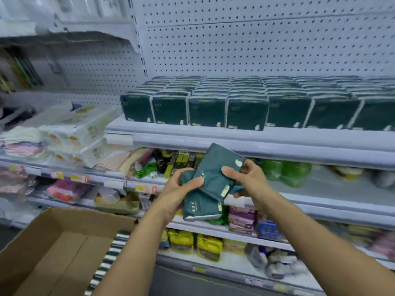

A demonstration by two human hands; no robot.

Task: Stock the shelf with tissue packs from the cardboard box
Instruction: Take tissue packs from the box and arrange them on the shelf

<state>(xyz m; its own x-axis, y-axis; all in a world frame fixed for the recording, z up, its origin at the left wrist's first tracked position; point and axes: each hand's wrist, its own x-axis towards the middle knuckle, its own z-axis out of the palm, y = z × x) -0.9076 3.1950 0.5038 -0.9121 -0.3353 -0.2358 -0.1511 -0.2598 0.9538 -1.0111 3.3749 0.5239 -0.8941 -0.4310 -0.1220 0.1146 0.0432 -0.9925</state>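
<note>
Your left hand has its fingers curled round the lower pack. Your right hand pinches the upper pack, thumb on its face, fingers behind. Both packs are held at 6 o'clock below the shelf, not yet on it; the upper one overlaps the lower.

Progress, judged: far along. The rows at 12 o'clock fill the shelf front from its left end to the frame's right edge. The box at 8 o'clock shows bare floor, with one line of packs along its right wall. Left to do: place these two, then that line.

Not resolved: near side of box cut off, so the remaining count is unknown. Print on packs is blurred. No free slot on the shelf is visible.
</note>
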